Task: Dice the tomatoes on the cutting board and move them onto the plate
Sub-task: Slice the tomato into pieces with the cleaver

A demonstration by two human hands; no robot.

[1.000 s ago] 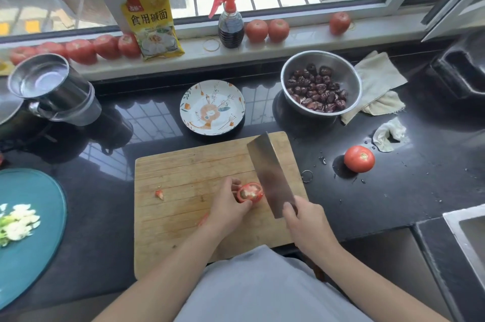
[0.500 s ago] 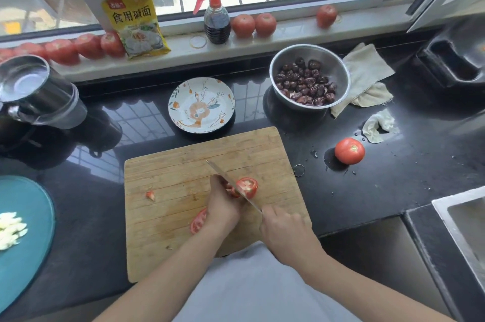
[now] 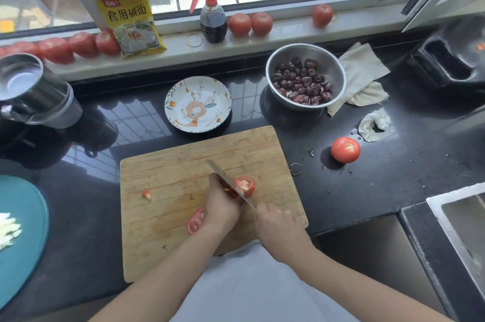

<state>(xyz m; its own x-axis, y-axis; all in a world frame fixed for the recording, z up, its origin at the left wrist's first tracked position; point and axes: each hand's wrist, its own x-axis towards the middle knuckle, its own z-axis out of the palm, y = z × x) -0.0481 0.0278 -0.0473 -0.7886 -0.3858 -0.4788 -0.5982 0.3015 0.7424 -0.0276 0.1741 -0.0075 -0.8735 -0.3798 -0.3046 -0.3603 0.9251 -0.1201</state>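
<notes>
Black stone tabletop (image 3: 393,190) under a barred window fills the frame, with a wooden cutting board (image 3: 183,243) at lower centre; a second ago the cleaver (image 3: 231,185) was raised with its broad side showing, and now it is down, edge-on, through the tomato piece (image 3: 245,186) at mid-board, so another slice is under way; the dicing looks only begun. The left hand (image 3: 220,208) is curled over the near part of that tomato piece, pinning it; the right hand (image 3: 278,224) is closed round the cleaver's handle. One cut tomato slice (image 3: 195,222) lies flat by the left wrist, and a small tomato scrap (image 3: 146,194) sits toward the board's left edge. The patterned plate (image 3: 225,101), just beyond the board's far edge, holds no tomato yet; a whole tomato (image 3: 345,149) waits on the tabletop at right. On the sill at upper left, a yellow packet (image 3: 130,17) reads 食用碱面; the spray bottle (image 3: 212,17) beside it shows no legible label.
</notes>
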